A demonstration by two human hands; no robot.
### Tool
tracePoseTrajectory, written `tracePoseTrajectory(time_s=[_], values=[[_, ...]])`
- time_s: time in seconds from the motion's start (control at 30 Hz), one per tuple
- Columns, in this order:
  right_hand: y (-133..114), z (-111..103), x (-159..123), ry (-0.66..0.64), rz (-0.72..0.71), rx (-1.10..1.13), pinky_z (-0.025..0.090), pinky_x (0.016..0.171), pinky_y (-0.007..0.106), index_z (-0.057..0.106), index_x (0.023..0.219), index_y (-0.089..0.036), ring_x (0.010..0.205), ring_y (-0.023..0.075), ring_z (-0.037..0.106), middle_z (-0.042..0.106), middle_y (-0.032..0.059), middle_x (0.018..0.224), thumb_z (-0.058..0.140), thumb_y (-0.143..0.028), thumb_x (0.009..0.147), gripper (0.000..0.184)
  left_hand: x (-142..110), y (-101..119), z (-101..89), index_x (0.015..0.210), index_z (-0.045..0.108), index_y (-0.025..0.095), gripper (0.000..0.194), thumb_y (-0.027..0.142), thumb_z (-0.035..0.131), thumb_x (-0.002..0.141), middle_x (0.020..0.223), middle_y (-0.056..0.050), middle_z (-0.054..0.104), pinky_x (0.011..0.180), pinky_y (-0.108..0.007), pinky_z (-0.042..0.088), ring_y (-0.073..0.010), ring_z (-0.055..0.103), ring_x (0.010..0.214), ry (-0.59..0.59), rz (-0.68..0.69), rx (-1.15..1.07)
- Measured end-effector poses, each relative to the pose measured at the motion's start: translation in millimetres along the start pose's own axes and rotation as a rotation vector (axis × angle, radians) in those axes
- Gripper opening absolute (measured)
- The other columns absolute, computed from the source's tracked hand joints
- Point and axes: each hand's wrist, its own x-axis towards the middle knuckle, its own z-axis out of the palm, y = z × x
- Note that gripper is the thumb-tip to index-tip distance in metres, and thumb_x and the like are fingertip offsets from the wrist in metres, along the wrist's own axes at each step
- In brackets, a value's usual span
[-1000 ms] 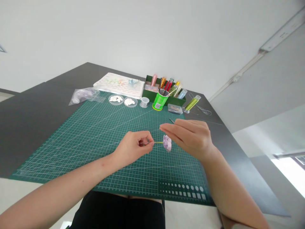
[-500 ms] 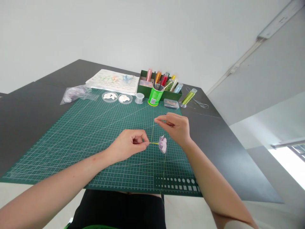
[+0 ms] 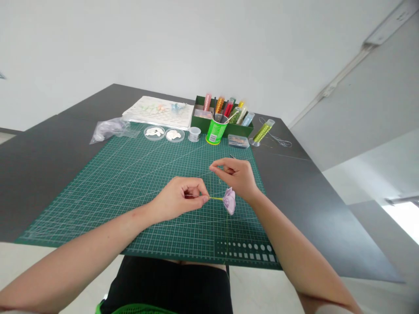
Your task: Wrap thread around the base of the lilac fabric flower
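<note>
My left hand (image 3: 185, 194) pinches the thin yellow-green stem (image 3: 216, 198) of a pale purple artificial flower (image 3: 229, 201), held sideways above the green cutting mat (image 3: 131, 192) with the bloom to the right. Above and right of the stem, my right hand (image 3: 234, 172) is closed in a pinch between thumb and forefinger. A fine thread ran from these fingertips down to the stem half a second ago; now it is too faint to follow clearly. Another thin thread hangs below the flower toward the mat's front edge.
Behind the mat's middle stand a green can (image 3: 216, 131) of tools, a dark green box (image 3: 203, 124) with thread spools, a clear case (image 3: 238, 141) and a green spool (image 3: 264, 132). Farther left are dishes of white pieces (image 3: 154, 132), a plastic bag (image 3: 108, 130) and white sheets (image 3: 153, 111).
The view has shifted slightly, so the table items sit a little farther right. My right hand has come slightly lower and closer to the left hand. The left hand keeps its pinch on the stem.
</note>
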Motion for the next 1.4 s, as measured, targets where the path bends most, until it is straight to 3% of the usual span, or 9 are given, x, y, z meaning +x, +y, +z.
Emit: tracePoseTrajectory(time_s=[0.27, 0.4, 0.57, 0.77, 0.9, 1.1, 1.27, 1.4], values=[[3, 5, -3, -0.090, 0.037, 0.034, 0.025, 0.048, 0.024, 0.077, 0.084, -0.016, 0.048, 0.0069, 0.024, 0.032, -0.0096, 0.049, 0.068, -0.030, 0.092, 0.019, -2, 2, -0.9, 0.072, 0.064, 0.017, 0.018, 0.029, 0.065, 0.085, 0.052, 0.006, 0.047, 0.048, -0.019, 0.031, -0.0065, 0.039, 0.048, 0.068, 0.043, 0.002], [5, 7, -4, -0.162, -0.007, 0.019, 0.032, 0.051, 0.023, 0.076, 0.082, -0.016, 0.050, 0.0079, 0.040, 0.052, -0.0050, 0.054, 0.067, -0.029, 0.093, 0.020, -2, 2, -0.4, 0.069, 0.062, 0.017, 0.017, 0.026, 0.065, 0.082, 0.049, 0.006, 0.047, 0.048, -0.019, 0.032, -0.0065, 0.038, 0.047, 0.190, 0.101, 0.045], [3, 6, -4, -0.281, -0.072, 0.064, 0.045, 0.061, 0.024, 0.074, 0.080, -0.015, 0.066, 0.0126, 0.063, 0.074, 0.0048, 0.076, 0.065, -0.025, 0.093, 0.018, -3, 5, -2.1, 0.067, 0.062, 0.017, 0.017, 0.025, 0.066, 0.082, 0.049, 0.006, 0.049, 0.047, -0.019, 0.032, -0.0066, 0.040, 0.047, 0.346, 0.165, 0.062], [4, 13, -9, -0.253, -0.053, 0.022, 0.041, 0.055, 0.022, 0.076, 0.080, -0.015, 0.055, 0.0098, 0.055, 0.068, 0.0006, 0.064, 0.065, -0.030, 0.095, 0.024, -2, 4, -6.9, 0.069, 0.063, 0.017, 0.018, 0.027, 0.065, 0.084, 0.050, 0.005, 0.050, 0.046, -0.019, 0.031, -0.0064, 0.040, 0.046, 0.480, 0.201, 0.071], [5, 17, -11, -0.258, -0.181, -0.062, 0.039, 0.054, 0.021, 0.079, 0.082, -0.017, 0.051, 0.0083, 0.054, 0.066, -0.0023, 0.058, 0.063, -0.029, 0.098, 0.025, 1, 2, -9.5, 0.070, 0.064, 0.018, 0.018, 0.028, 0.066, 0.084, 0.051, 0.005, 0.049, 0.047, -0.020, 0.031, -0.0066, 0.040, 0.047, 0.538, 0.202, 0.076], [2, 16, -15, -0.329, -0.380, -0.172, 0.045, 0.060, 0.021, 0.078, 0.091, -0.017, 0.065, 0.0109, 0.068, 0.076, 0.0016, 0.074, 0.059, -0.022, 0.101, 0.023, 7, -3, -14.7, 0.070, 0.062, 0.018, 0.016, 0.028, 0.064, 0.083, 0.050, 0.006, 0.048, 0.048, -0.021, 0.030, -0.0073, 0.039, 0.047, 0.585, 0.171, 0.122], [-10, 14, -19, -0.356, -0.576, -0.400, 0.034, 0.054, 0.025, 0.073, 0.081, -0.017, 0.055, 0.0100, 0.055, 0.062, -0.0016, 0.060, 0.051, -0.016, 0.103, 0.031, 12, -11, -18.5, 0.070, 0.061, 0.018, 0.017, 0.029, 0.064, 0.083, 0.051, 0.006, 0.046, 0.049, -0.022, 0.030, -0.0076, 0.037, 0.048, 0.593, 0.140, 0.169], [-21, 14, -21, -0.321, -0.670, -0.471, 0.032, 0.053, 0.028, 0.069, 0.078, -0.016, 0.054, 0.0104, 0.049, 0.058, -0.0020, 0.059, 0.049, -0.012, 0.102, 0.032, 15, -17, -21.3, 0.070, 0.061, 0.018, 0.016, 0.029, 0.064, 0.083, 0.052, 0.007, 0.046, 0.050, -0.022, 0.030, -0.0078, 0.037, 0.049, 0.595, 0.132, 0.193]])
